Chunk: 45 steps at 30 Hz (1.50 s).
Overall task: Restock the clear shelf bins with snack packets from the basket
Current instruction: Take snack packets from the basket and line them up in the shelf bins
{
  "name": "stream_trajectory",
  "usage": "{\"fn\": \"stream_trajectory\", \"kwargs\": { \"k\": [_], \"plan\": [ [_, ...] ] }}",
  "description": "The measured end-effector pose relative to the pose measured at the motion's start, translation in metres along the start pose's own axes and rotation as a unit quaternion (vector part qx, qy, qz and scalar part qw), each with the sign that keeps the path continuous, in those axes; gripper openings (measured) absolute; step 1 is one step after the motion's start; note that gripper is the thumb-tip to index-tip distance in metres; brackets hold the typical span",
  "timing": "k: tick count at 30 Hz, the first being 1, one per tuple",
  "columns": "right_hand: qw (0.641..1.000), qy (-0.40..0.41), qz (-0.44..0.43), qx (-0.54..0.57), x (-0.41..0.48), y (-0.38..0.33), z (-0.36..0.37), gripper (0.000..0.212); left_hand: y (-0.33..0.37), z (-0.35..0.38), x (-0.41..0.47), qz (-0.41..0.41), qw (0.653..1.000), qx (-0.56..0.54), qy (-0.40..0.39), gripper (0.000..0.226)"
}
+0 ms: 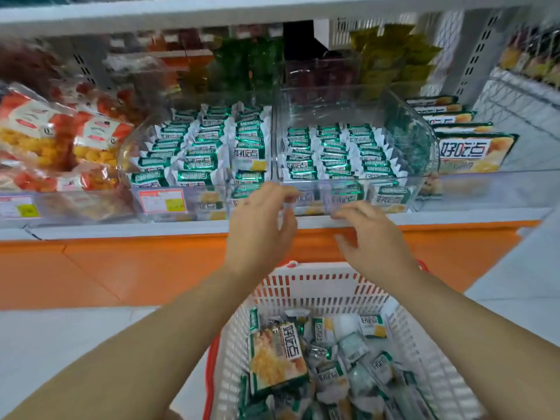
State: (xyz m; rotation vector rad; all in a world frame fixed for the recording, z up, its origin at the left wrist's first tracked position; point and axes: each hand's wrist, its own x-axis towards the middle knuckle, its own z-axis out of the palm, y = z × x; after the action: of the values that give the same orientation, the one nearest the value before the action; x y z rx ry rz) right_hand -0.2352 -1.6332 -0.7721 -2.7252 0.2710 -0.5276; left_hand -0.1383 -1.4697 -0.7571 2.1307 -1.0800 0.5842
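Snack bags, orange and yellow contents, far left on shelf. Next along: left clear bin, packed with rows of green-white packets, price label on its front. Left hand at front wall of right clear bin, fingers bent, tips on the plastic; blurred, cannot tell if it pinches anything. Same packets sit in rows in that bin's front half. Right hand just beside, fingers loose and apart, tips at bin's lower front edge, holding nothing. White basket below both hands: loose packets plus one larger box. Stacked boxes right of the bin.
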Motion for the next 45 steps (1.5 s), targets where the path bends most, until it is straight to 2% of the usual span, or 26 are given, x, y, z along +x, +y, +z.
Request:
{"fn": "stream_trajectory", "kwargs": {
  "k": [3, 5, 7, 8, 10, 13, 17, 19, 23, 29, 32, 35, 38, 41, 43, 45],
  "plan": [
    [0.998, -0.035, 0.051, -0.015, -0.023, 0.031, 0.012, 0.032, 0.021, 0.033, -0.024, 0.085, 0.99, 0.037, -0.105, 0.017],
    [0.995, -0.038, 0.096, -0.005, -0.039, 0.049, 0.023, 0.027, 0.035, 0.057, -0.041, 0.092, 0.974, 0.041, -0.205, 0.023],
    [0.987, -0.07, 0.144, 0.01, -0.053, 0.066, 0.038, 0.028, 0.04, 0.086, -0.061, 0.014, 0.937, 0.068, -0.343, 0.032],
    [0.981, -0.111, 0.159, 0.006, -0.059, 0.073, 0.046, 0.03, 0.038, 0.101, -0.072, -0.037, 0.909, 0.09, -0.405, 0.036],
    [0.953, -0.232, 0.196, -0.014, -0.072, 0.089, 0.063, 0.039, 0.025, 0.124, -0.095, -0.122, 0.868, 0.104, -0.47, 0.04],
    [0.884, -0.394, 0.25, -0.031, -0.096, 0.112, 0.084, 0.053, -0.003, 0.142, -0.128, -0.22, 0.84, 0.085, -0.489, 0.041],
    [0.824, -0.479, 0.29, -0.09, -0.131, 0.135, 0.116, 0.064, -0.024, 0.146, -0.16, -0.304, 0.813, 0.067, -0.492, 0.048],
    [0.818, -0.483, 0.291, -0.11, -0.143, 0.14, 0.134, 0.066, -0.029, 0.148, -0.173, -0.295, 0.804, 0.082, -0.509, 0.054],
    [0.817, -0.473, 0.307, -0.12, -0.16, 0.144, 0.168, 0.062, -0.034, 0.152, -0.199, -0.313, 0.758, 0.062, -0.569, 0.054],
    [0.794, -0.475, 0.283, -0.252, -0.178, 0.139, 0.183, 0.034, -0.031, 0.151, -0.205, -0.305, 0.788, 0.052, -0.531, 0.047],
    [0.795, -0.479, 0.265, -0.262, -0.173, 0.139, 0.181, 0.028, -0.035, 0.153, -0.206, -0.309, 0.781, 0.045, -0.541, 0.048],
    [0.821, -0.466, 0.259, -0.206, -0.16, 0.135, 0.179, 0.03, -0.036, 0.15, -0.203, -0.313, 0.773, 0.035, -0.551, 0.048],
    [0.86, -0.436, 0.254, -0.072, -0.136, 0.122, 0.168, 0.03, -0.037, 0.145, -0.196, -0.303, 0.76, 0.021, -0.575, 0.041],
    [0.868, -0.437, 0.226, 0.07, -0.103, 0.099, 0.139, 0.027, -0.03, 0.132, -0.178, -0.293, 0.735, -0.017, -0.612, 0.034],
    [0.873, -0.433, 0.195, 0.108, -0.076, 0.079, 0.112, 0.024, -0.021, 0.117, -0.155, -0.276, 0.739, -0.038, -0.614, 0.041],
    [0.885, -0.423, 0.153, 0.124, -0.051, 0.058, 0.083, 0.022, -0.01, 0.098, -0.126, -0.273, 0.761, -0.068, -0.584, 0.046]
  ]
}}
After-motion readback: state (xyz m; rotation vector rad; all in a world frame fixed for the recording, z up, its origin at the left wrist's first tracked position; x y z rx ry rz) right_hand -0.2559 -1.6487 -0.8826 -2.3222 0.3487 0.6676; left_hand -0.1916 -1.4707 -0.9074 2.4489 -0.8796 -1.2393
